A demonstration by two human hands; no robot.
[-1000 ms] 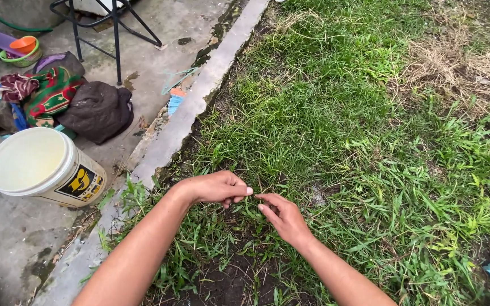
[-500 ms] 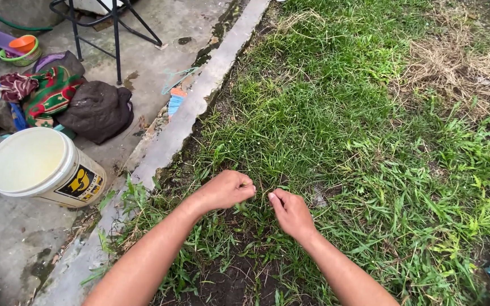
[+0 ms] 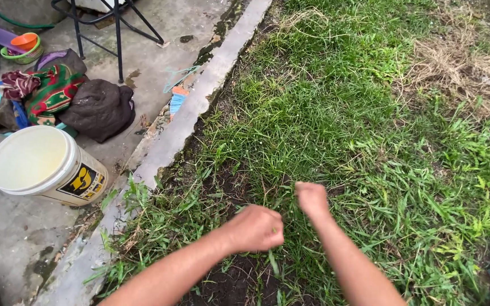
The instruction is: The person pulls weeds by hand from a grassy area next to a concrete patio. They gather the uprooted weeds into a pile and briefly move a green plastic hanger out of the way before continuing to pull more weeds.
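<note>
Left hand (image 3: 254, 228) fisted, grip closed on a grass blade (image 3: 272, 262) | right hand (image 3: 312, 198) at 1 o'clock, closed in the grass (image 3: 336, 113), contents hidden | concrete curb (image 3: 199, 107) at 11 o'clock | white bucket (image 3: 43, 165) at 9 o'clock | clothes pile (image 3: 63, 96) beyond it

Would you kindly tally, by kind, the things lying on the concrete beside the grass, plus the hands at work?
Hands: 2, left hand and right hand, both fisted in the grass
White bucket: 1
Dark bag: 1
Bundle of colourful cloth: 1
Stacked small bowls: 1 stack
Total: 6
</note>
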